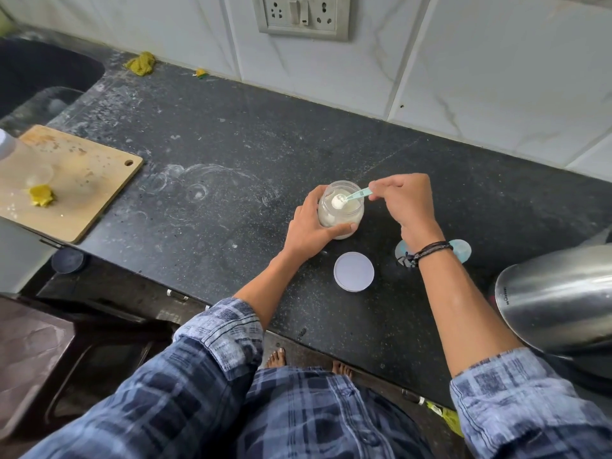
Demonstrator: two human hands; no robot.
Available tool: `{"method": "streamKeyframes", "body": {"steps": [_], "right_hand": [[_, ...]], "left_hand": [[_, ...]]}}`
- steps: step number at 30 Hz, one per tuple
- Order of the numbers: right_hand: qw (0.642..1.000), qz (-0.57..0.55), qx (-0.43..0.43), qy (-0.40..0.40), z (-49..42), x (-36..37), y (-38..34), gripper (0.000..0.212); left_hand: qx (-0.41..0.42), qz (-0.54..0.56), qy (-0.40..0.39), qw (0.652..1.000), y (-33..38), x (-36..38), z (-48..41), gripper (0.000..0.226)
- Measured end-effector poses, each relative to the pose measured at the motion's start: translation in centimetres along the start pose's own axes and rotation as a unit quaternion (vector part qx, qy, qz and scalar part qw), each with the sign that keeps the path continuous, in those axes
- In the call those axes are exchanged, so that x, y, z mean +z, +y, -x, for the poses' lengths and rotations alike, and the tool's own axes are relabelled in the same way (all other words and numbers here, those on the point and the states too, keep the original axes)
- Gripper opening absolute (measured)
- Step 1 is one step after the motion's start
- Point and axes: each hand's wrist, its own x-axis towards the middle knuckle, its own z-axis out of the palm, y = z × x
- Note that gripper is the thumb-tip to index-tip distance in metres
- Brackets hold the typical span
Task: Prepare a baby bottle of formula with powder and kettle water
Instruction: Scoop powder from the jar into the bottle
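Sleeves [218, 329]: rolled plaid, nearest the lens.
Left hand [309, 231]: wrapped around the powder jar [341, 213], which is stood on the counter [231, 154].
Right hand [404, 200]: heaped scoop [352, 195] pinched above the jar mouth.
Risk: powder could be spilled if the scoop is tilted.

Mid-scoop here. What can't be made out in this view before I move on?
Head view only:
- Pale blue item: right wrist covers its middle; identity unclear.
- Kettle: cut off by the right edge; spout and water level unseen.
- Jar: left hand wraps its side, so powder level is uncertain.
- Clear container on the board: blurred, cut by the left edge.
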Motion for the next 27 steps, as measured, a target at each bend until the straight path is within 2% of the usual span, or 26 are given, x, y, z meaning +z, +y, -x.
{"method": "streamKeyframes", "body": {"steps": [6,9,14,18,27], "right_hand": [[0.992,-0.104,0.071,0.019,1.0,-0.3,0.8,0.015],[0.991,-0.103,0.075,0.025,1.3,-0.2,1.0,0.012],[0.988,-0.118,0.095,0.024,1.5,0.1,1.2,0.011],[0.988,-0.114,0.098,0.038,1.6,0.6,1.5,0.009],[0.990,-0.099,0.086,0.058,1.6,1.2,1.8,0.024]], "left_hand": [[-0.002,0.003,0.002,1.000,0.2,-0.1,0.1,0.091],[0.001,0.004,0.001,1.000,0.5,-0.2,0.3,0.085],[0.001,0.006,0.001,1.000,0.6,-0.2,0.4,0.088],[0.015,-0.004,0.005,1.000,1.1,-0.4,0.7,0.076],[0.019,0.004,0.004,1.000,1.7,-0.6,1.0,0.075]]}}
